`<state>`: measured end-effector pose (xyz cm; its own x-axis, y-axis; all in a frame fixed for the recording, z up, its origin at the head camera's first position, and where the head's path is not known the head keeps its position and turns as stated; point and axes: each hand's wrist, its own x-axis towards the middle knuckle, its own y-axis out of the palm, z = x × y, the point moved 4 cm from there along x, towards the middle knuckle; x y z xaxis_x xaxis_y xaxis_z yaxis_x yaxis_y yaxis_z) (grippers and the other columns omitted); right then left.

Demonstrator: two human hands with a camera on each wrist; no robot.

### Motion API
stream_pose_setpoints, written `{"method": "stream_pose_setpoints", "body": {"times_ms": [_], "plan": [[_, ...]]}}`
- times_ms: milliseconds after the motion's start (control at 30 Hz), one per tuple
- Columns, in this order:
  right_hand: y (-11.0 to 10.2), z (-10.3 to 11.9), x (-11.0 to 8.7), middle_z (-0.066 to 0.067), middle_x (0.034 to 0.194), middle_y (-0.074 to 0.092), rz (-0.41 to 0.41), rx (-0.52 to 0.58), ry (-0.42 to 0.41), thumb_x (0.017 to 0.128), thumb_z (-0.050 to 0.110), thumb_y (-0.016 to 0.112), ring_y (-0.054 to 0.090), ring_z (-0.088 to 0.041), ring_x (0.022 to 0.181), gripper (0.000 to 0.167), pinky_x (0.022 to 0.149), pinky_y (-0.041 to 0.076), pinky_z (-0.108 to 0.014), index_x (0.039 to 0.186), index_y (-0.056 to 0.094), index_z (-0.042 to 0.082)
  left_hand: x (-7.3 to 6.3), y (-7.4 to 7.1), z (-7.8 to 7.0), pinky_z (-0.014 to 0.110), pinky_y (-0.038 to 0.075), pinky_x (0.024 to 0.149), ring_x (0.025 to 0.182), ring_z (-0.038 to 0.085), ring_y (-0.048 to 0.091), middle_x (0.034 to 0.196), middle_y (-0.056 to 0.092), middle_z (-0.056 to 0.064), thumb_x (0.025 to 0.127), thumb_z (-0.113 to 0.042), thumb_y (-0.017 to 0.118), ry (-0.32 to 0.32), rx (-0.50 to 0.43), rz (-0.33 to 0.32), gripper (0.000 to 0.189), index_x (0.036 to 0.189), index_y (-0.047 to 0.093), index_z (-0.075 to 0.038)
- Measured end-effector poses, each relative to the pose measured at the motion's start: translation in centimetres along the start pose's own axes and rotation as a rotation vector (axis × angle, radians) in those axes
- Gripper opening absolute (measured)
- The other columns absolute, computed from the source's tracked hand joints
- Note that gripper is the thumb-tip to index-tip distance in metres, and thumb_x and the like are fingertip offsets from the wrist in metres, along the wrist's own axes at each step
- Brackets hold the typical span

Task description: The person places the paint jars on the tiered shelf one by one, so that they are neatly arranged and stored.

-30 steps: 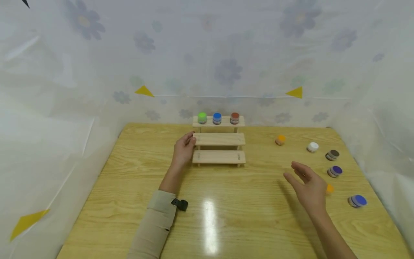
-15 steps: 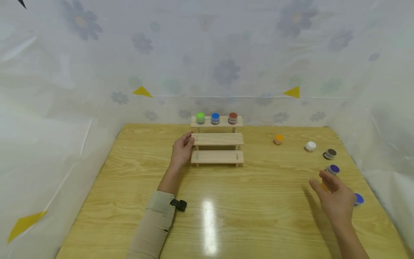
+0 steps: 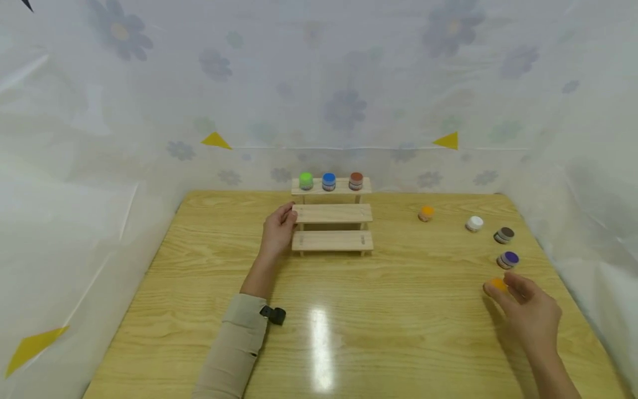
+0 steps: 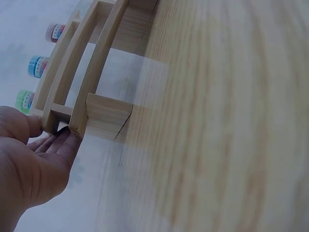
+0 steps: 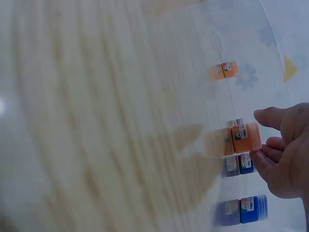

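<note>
My left hand (image 3: 279, 230) grips the left end of the middle board of a three-tier wooden shelf (image 3: 331, 213), thumb and fingers on either side of it in the left wrist view. Green (image 3: 306, 181), blue (image 3: 329, 182) and red-brown (image 3: 356, 181) paint jars stand on its top tier. At the right, my right hand (image 3: 533, 316) reaches around an orange paint jar (image 5: 246, 137) standing on the table. The thumb is spread from the fingers; in the right wrist view a small gap shows between thumb and jar, with the fingertips close to its lid.
Farther back on the table (image 3: 399, 332) stand another orange jar (image 3: 426, 214), a white jar (image 3: 474, 224), a dark-lidded jar (image 3: 504, 235) and a purple-lidded jar (image 3: 508, 260). A blue jar (image 5: 251, 210) shows in the right wrist view. Floral sheeting (image 3: 279, 83) encloses the table.
My right hand has moved right, then closer in around the near orange jar, and now covers the blue jar in the head view. The left hand keeps its hold on the shelf.
</note>
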<state>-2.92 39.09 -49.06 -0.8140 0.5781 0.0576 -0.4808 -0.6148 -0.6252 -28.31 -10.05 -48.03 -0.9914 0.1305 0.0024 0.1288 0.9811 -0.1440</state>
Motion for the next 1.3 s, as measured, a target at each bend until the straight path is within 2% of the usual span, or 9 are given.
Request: {"method": "stream_pose_setpoints", "body": {"times_ms": [200,533,733,933,1133,1200,1300], "plan": [[0.8,-1.2,0.3,-0.034,0.131,0.064,0.063,-0.013,-0.053,0.095,0.029,0.083,0.054,0.026,0.082,0.063,0.070,0.054,-0.002,0.139,0.062,-0.010,0.0,0.0,0.1,0.039,0.057,0.109,0.137,0.031,0.058,0.149,0.058,0.021,0.114,-0.021,0.052,-0.008,0.000,-0.001,0.048,0.157,0.048,0.000],[1.1,-1.0,0.9,-0.036,0.130,0.065,0.045,-0.025,-0.098,0.095,0.025,0.083,0.051,0.027,0.086,0.057,0.072,0.054,-0.002,0.137,0.064,-0.009,-0.1,-0.2,0.0,0.039,0.057,0.109,0.138,0.030,0.057,0.148,0.058,0.020,0.114,-0.021,0.052,-0.023,-0.006,-0.003,0.048,0.158,0.048,-0.001],[1.6,1.1,1.8,-0.033,0.138,0.062,0.073,0.036,-0.184,0.096,0.024,0.082,0.054,0.023,0.098,0.055,0.081,0.052,-0.001,0.138,0.064,-0.007,0.2,-0.5,-0.2,0.039,0.057,0.108,0.139,0.030,0.056,0.147,0.058,0.020,0.114,-0.022,0.051,0.005,-0.017,-0.013,0.048,0.158,0.048,-0.001],[2.5,3.5,2.2,-0.019,0.134,0.064,0.137,0.028,-0.241,0.098,0.029,0.080,0.055,0.017,0.109,0.054,0.085,0.051,-0.001,0.139,0.065,-0.003,0.1,-0.4,0.0,0.040,0.057,0.109,0.139,0.031,0.056,0.147,0.058,0.021,0.114,-0.021,0.052,0.000,-0.022,-0.006,0.047,0.157,0.048,-0.001],[3.9,6.8,2.6,-0.024,0.138,0.064,0.173,0.016,-0.337,0.099,0.024,0.079,0.055,0.016,0.113,0.051,0.089,0.049,-0.001,0.140,0.065,-0.002,0.0,-0.2,0.1,0.039,0.057,0.108,0.137,0.030,0.057,0.146,0.059,0.020,0.114,-0.023,0.052,-0.001,-0.011,-0.001,0.047,0.157,0.049,-0.003],[4.6,8.1,2.8,-0.023,0.138,0.065,0.191,0.027,-0.365,0.099,0.022,0.079,0.061,0.006,0.119,0.050,0.089,0.050,-0.001,0.141,0.065,-0.001,0.0,-0.2,0.1,0.039,0.057,0.108,0.138,0.030,0.056,0.147,0.058,0.020,0.114,-0.023,0.052,-0.002,-0.010,0.001,0.047,0.157,0.050,-0.003],[5.9,10.1,3.0,-0.021,0.138,0.066,0.223,0.042,-0.410,0.099,0.019,0.079,0.067,-0.020,0.126,0.048,0.091,0.050,-0.003,0.141,0.065,0.000,0.1,-0.1,0.1,0.038,0.058,0.108,0.138,0.030,0.057,0.147,0.059,0.020,0.114,-0.024,0.052,0.001,-0.009,-0.001,0.047,0.156,0.050,-0.004]]}}
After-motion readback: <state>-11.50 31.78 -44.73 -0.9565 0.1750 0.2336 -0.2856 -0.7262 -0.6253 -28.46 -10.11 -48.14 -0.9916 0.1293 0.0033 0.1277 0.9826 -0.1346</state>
